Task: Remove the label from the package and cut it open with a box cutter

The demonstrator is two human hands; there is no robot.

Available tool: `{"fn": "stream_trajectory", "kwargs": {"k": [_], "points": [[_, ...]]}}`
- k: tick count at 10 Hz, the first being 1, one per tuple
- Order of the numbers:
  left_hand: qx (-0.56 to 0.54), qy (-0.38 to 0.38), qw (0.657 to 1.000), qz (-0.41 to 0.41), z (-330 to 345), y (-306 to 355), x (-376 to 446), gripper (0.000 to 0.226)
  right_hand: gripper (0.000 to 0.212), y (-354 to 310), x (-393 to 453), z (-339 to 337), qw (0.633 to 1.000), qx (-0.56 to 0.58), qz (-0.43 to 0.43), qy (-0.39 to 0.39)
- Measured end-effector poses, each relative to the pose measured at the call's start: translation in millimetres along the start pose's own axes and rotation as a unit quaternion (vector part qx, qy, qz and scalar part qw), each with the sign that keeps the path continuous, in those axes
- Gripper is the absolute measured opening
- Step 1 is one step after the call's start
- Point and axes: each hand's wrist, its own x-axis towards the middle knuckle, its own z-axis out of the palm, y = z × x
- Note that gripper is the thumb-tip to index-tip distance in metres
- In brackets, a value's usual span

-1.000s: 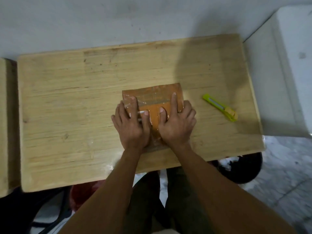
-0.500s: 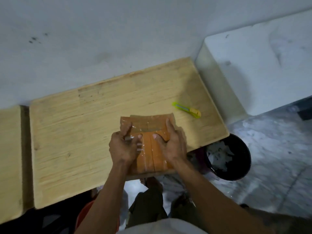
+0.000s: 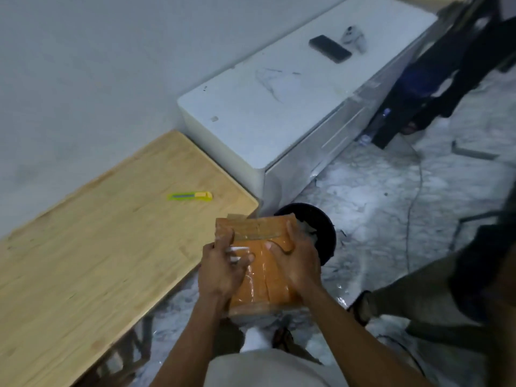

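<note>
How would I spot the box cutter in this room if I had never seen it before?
Start at the long wooden table against the wall. Near its far end, close to the white cabinet, lies the box cutter, flat on the bare wood and away from both hands. It is a slim lime-green stick with a yellow end, the only bright thing on the table.

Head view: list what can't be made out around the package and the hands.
- Label: white scraps by the left hand fingers; blur hides whether they are peeled label.
- Package: underside faces away; both hands cover its sides.
- Bin: package and right hand block most of its contents.
- Box cutter: too small to tell if the blade is out.
</note>
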Motion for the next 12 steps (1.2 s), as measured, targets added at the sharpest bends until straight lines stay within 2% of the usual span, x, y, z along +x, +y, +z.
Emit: {"fn": "stream_trajectory", "kwargs": {"k": [1, 3, 5, 6, 8, 10, 11, 12], "points": [[0.033, -0.045, 0.998, 0.004, 40, 18, -3, 0.072, 0.08, 41, -8, -17, 0.997, 0.008, 0.077, 0.004], [0.147, -0.172, 0.974, 0.024, 74, 34, 34, 0.065, 0.072, 66, 6, -26, 0.981, 0.03, 0.186, 0.043], [0.16, -0.179, 0.97, 0.047, 94, 57, 78, 0.057, 0.073, 73, 34, -37, 0.974, 0.024, 0.224, 0.027], [0.165, -0.187, 0.968, 0.036, 109, 65, 93, 0.056, 0.071, 81, 51, -41, 0.97, 0.025, 0.241, 0.033], [0.162, -0.182, 0.97, -0.005, 157, 73, 130, 0.045, 0.068, 112, 110, -52, 0.969, 0.03, 0.247, -0.002], [0.164, -0.197, 0.966, -0.043, 207, 79, 171, 0.058, 0.065, 152, 173, -59, 0.969, 0.026, 0.241, -0.037], [0.216, -0.196, 0.956, -0.022, 227, 78, 193, 0.075, 0.065, 166, 202, -60, 0.97, 0.012, 0.24, -0.046], [0.182, -0.173, 0.968, 0.021, 233, 86, 204, 0.065, 0.06, 167, 222, -66, 0.975, 0.04, 0.215, -0.031]]}}
